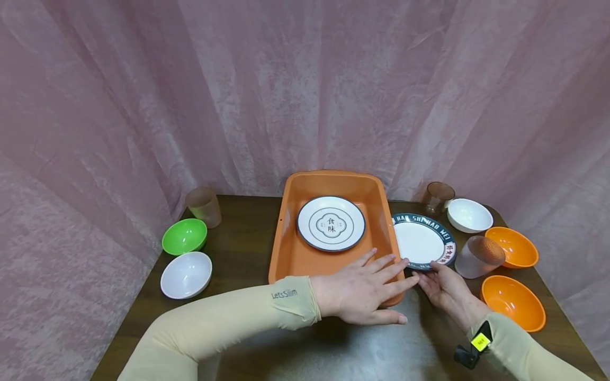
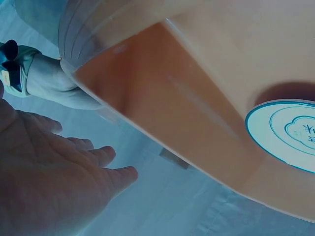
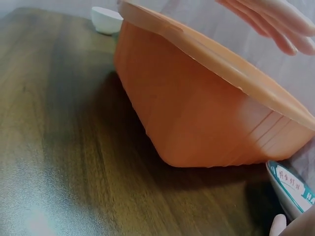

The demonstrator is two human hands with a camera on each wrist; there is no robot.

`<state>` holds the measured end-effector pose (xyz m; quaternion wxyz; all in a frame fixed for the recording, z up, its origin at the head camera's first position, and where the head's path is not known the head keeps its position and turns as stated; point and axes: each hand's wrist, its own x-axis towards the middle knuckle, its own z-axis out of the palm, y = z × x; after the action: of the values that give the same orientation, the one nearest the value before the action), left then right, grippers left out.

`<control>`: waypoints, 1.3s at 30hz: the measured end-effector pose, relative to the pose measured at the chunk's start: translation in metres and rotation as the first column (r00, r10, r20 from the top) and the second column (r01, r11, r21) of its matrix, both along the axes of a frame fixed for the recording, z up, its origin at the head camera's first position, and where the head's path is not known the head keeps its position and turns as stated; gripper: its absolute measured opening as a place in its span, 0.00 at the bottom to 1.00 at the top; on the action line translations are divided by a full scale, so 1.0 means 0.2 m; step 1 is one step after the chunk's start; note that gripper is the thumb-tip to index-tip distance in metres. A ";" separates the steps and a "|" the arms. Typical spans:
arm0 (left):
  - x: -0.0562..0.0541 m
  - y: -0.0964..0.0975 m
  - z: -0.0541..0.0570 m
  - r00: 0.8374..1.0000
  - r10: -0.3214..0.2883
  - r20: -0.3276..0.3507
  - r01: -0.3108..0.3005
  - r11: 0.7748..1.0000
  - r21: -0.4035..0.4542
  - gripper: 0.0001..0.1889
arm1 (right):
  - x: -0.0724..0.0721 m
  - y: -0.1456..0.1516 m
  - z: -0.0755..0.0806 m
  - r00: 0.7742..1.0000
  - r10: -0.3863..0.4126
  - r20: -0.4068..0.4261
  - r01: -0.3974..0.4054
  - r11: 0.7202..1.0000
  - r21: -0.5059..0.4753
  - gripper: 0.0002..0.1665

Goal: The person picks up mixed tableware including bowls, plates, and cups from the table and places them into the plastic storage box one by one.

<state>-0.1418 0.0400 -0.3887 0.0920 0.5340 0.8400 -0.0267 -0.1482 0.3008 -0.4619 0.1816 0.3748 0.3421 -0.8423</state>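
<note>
My right hand (image 1: 446, 290) pinches the near rim of an oval white plate (image 1: 419, 242) with a dark lettered border, thumb on top. That plate is just right of an orange plastic tub (image 1: 281, 233); in the right wrist view the lettered plate (image 3: 290, 188) looks tilted against the tub's base. Above the tub's near right corner, my left hand (image 1: 364, 288) reaches across with fingers spread and nothing in it. Inside the tub lies a round white plate (image 1: 316, 230) with a dark rim and printed characters.
On the left are a frosted cup (image 1: 204, 206), a green bowl (image 1: 185, 236) and a white bowl (image 1: 186, 275). To the right stand a brown glass (image 1: 437, 198), another white bowl (image 1: 469, 215), a frosted tumbler (image 1: 478, 258) and two orange bowls (image 1: 513, 302). A pink curtain (image 1: 305, 95) hangs behind.
</note>
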 end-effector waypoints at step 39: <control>0.00 -0.02 0.00 1.000 0.022 0.007 -0.022 1.000 -0.003 0.39 | -0.06 -0.07 0.10 0.979 -0.004 -0.202 0.039 0.984 0.172 0.37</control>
<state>-0.1419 0.0361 -0.3888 0.0960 0.5245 0.8456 -0.0251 -0.1592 0.2860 -0.4425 0.1032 0.3059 0.4273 -0.8445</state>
